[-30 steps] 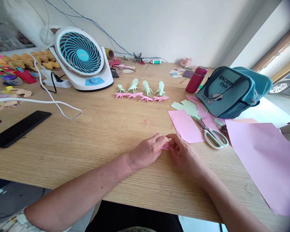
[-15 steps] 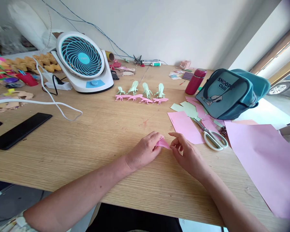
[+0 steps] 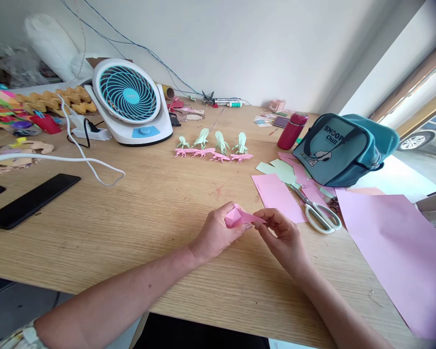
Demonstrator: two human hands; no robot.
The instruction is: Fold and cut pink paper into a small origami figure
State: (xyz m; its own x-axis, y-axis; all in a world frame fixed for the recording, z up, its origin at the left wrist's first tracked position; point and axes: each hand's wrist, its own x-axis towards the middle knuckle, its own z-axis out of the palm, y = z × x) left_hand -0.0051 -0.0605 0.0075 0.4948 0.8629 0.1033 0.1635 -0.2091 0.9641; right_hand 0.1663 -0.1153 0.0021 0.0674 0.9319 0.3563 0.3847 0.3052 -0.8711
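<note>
A small folded piece of pink paper (image 3: 237,217) is held just above the wooden table between both hands. My left hand (image 3: 217,231) is closed around its wide left end, thumb along the lower edge. My right hand (image 3: 281,237) pinches the narrow, pointed right end between thumb and fingers. Farther back stand folded paper figures: a row of pink ones (image 3: 221,157) in front of several pale green ones (image 3: 221,142). Beyond my right hand lies a stack of pink paper rectangles (image 3: 278,196).
White-handled scissors (image 3: 321,218) rest beside the stack, near green paper pieces (image 3: 281,169). A large pink sheet (image 3: 392,242) covers the right side. Behind are a teal bag (image 3: 334,150) and a red flask (image 3: 292,131). A fan (image 3: 131,104), white cable (image 3: 90,160) and black phone-like slab (image 3: 34,199) are leftward.
My right fingers have closed onto the paper's pointed end. More of the folded pink paper now shows in my left hand, its point reaching farther right. The view has tilted slightly.
</note>
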